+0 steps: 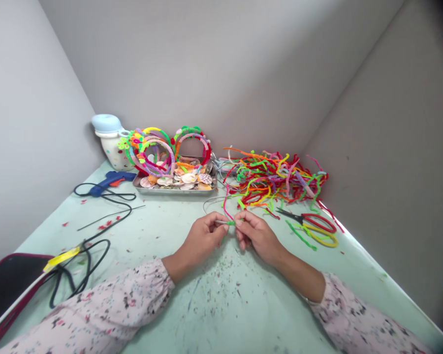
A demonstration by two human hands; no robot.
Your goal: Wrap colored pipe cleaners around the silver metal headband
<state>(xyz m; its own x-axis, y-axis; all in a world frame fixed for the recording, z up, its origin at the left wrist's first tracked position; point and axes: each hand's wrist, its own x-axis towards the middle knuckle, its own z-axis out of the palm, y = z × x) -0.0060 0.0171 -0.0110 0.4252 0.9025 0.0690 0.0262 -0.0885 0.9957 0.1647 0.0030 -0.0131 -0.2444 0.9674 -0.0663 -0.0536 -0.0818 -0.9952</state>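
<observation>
Near the middle of the table, my left hand pinches a thin grey wire hoop, whose curve rises behind the fingers. A short green pipe cleaner is wrapped around the hoop between my two hands. My right hand pinches at the green piece, its fingertips nearly touching my left thumb. A pink strand sticks up behind the fingertips; where its lower end goes is hidden. Parts of the hoop are covered by my fingers.
Behind stand a metal tray with shells and colourful headbands, a lidded cup and a pipe cleaner pile. Scissors lie right. A blue glue gun, black cable and dark red-edged object are left.
</observation>
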